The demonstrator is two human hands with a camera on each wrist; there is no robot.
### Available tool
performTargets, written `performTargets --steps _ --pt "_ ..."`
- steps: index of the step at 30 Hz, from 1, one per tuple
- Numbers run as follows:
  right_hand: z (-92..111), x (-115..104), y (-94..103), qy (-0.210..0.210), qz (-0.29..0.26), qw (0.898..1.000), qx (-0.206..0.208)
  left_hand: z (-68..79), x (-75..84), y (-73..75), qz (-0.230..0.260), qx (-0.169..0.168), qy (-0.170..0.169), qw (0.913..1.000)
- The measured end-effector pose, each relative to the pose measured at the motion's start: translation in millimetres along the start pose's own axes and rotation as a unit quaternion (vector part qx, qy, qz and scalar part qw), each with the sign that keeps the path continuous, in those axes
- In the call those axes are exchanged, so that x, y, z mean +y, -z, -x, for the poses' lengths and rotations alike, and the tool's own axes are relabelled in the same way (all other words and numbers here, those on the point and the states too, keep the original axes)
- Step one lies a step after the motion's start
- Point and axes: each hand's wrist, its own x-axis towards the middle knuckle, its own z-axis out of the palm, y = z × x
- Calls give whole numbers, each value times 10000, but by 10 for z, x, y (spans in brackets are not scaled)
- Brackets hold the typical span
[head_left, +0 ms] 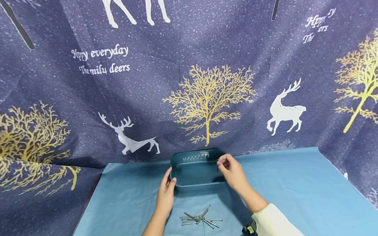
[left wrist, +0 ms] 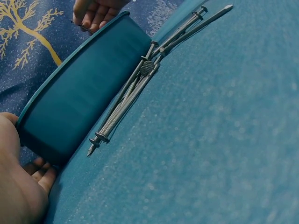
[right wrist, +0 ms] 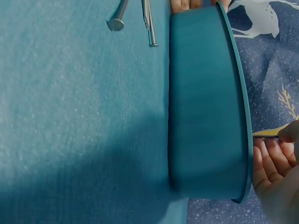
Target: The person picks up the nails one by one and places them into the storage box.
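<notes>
A dark teal plastic tray with slots in its far wall stands at the back of the table. My left hand holds its left end, the thumb by the near corner and the fingers along the side. In the left wrist view, those fingertips tuck low against the tray's end wall. My right hand is over the tray's right end, pinching a thin nail between thumb and fingers. The nail points down into the tray. Several long steel nails lie in a crossed pile in front of the tray.
Blue cloth covers the table. Close behind the tray hangs a purple curtain printed with deer and trees. A small black object shows beside the right sleeve.
</notes>
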Motion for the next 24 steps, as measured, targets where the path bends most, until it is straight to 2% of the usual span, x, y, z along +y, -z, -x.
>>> performTargets --steps 16,24 --pt "-34 24 -5 -248 -128 9995 -126 6 9 15 -84 40 -21 10000" --pt "-29 23 11 -133 -19 9997 -185 -17 -21 -3 -144 96 -19 9998"
